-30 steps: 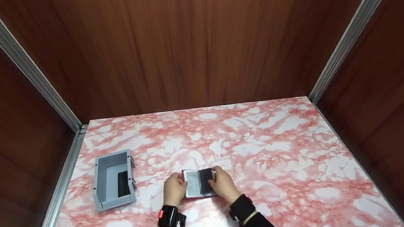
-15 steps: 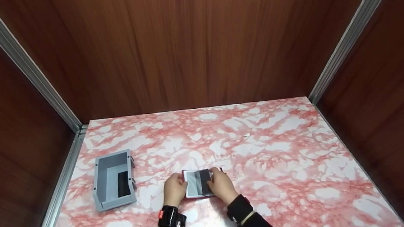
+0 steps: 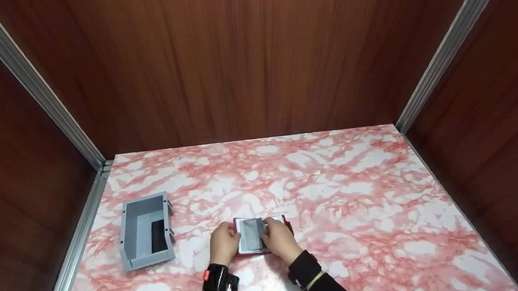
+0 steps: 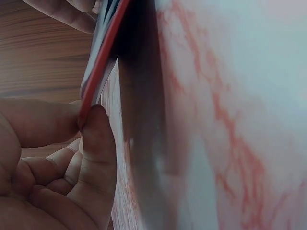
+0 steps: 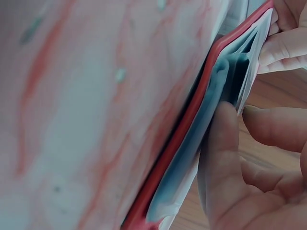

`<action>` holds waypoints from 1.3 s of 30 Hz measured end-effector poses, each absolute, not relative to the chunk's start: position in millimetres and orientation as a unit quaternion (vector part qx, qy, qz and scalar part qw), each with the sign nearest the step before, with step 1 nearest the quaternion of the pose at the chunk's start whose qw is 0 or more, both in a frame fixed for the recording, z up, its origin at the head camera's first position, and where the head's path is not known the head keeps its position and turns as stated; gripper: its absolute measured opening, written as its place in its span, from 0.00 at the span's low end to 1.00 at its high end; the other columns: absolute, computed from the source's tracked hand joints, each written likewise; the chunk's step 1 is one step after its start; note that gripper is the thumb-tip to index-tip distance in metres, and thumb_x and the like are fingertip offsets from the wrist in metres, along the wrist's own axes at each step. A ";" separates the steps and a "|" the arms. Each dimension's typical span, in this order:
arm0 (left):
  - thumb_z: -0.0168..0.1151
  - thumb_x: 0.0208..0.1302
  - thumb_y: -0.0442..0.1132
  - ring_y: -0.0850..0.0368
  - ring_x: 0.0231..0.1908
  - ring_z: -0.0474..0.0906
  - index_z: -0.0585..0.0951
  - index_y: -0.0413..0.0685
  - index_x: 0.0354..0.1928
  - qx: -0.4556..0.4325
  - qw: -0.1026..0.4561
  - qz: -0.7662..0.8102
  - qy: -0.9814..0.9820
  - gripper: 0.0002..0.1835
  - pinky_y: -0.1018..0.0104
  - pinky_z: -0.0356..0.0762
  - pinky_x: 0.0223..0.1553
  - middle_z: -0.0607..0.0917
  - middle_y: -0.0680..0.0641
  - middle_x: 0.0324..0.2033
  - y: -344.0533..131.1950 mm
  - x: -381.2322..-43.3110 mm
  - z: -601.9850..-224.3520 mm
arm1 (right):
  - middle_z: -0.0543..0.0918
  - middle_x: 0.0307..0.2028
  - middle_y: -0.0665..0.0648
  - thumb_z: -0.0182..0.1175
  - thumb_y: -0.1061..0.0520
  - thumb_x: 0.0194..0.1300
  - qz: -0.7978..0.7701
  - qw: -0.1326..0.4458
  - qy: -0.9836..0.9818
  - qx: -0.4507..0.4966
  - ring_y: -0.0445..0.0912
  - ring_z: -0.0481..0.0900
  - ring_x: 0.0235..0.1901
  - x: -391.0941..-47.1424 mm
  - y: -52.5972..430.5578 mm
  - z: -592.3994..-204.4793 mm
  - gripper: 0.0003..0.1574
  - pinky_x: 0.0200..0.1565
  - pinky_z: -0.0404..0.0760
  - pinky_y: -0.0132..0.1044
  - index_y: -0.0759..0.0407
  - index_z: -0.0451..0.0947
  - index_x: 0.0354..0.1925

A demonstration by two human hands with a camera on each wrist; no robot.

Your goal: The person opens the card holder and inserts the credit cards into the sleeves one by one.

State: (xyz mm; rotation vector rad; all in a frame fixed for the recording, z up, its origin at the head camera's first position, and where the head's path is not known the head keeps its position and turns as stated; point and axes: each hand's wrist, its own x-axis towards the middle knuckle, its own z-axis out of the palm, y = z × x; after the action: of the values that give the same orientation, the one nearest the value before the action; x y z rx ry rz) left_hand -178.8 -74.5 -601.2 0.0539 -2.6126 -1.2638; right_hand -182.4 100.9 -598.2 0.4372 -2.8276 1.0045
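Observation:
A small red-covered card holder with clear plastic sleeves lies spread open between both hands, low over the table. My left hand pinches its left cover edge; in the left wrist view, thumb and forefinger meet on the red rim. Over the middle of the holder, my right hand pinches a dark-backed sleeve between thumb and forefinger. From the right wrist, several sleeves fan up from the red cover, with the right fingertips at their free edge.
A grey plastic bin stands at the left of the red-and-white marbled table, with a flat black item inside. Dark wood panels enclose the back and sides, framed by metal rails.
My right hand has moved left, turning the dark sleeve over toward the left side and baring the holder's right part. My left hand stays in place.

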 end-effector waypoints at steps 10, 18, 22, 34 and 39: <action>0.70 0.49 0.26 0.56 0.24 0.71 0.80 0.35 0.34 0.021 0.113 -0.432 -0.895 0.10 0.58 0.72 0.31 0.74 0.53 0.20 -74.7 -179.8 -601.5 | 0.80 0.29 0.57 0.66 0.66 0.58 0.324 0.043 -0.932 0.154 0.53 0.80 0.34 -180.0 96.4 -594.6 0.18 0.40 0.79 0.47 0.72 0.77 0.47; 0.70 0.48 0.26 0.56 0.24 0.71 0.80 0.36 0.34 0.019 0.114 -0.433 -0.894 0.11 0.58 0.73 0.31 0.74 0.53 0.21 -74.5 -179.4 -602.2 | 0.79 0.29 0.56 0.66 0.67 0.58 0.332 0.044 -0.928 0.164 0.51 0.80 0.34 -180.8 95.1 -597.0 0.19 0.40 0.79 0.46 0.73 0.77 0.47; 0.70 0.48 0.26 0.56 0.24 0.72 0.80 0.35 0.35 0.021 0.115 -0.433 -0.894 0.11 0.57 0.74 0.31 0.74 0.52 0.21 -74.2 -179.4 -602.3 | 0.79 0.29 0.55 0.66 0.67 0.57 0.330 0.052 -0.927 0.170 0.51 0.79 0.34 -180.6 95.0 -597.8 0.17 0.40 0.79 0.46 0.72 0.78 0.45; 0.70 0.47 0.25 0.56 0.24 0.72 0.81 0.36 0.34 0.017 0.124 -0.435 -0.892 0.10 0.58 0.74 0.31 0.75 0.52 0.20 -73.9 -179.1 -601.9 | 0.82 0.37 0.63 0.65 0.66 0.61 0.313 0.042 -0.933 0.173 0.56 0.81 0.42 -178.8 94.4 -595.2 0.19 0.48 0.79 0.49 0.74 0.77 0.50; 0.70 0.47 0.25 0.54 0.25 0.74 0.81 0.35 0.35 0.021 0.118 -0.433 -0.893 0.11 0.56 0.75 0.32 0.78 0.51 0.21 -74.0 -179.4 -601.0 | 0.82 0.38 0.64 0.65 0.66 0.60 0.313 0.039 -0.933 0.173 0.56 0.81 0.42 -179.3 95.1 -596.0 0.20 0.47 0.79 0.49 0.74 0.77 0.50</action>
State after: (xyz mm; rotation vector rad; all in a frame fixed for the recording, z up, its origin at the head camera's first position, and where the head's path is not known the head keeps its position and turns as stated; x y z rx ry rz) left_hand -179.4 -74.0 -601.0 0.0616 -2.6139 -1.2664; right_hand -179.3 95.1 -596.0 0.5313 -2.8598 0.9593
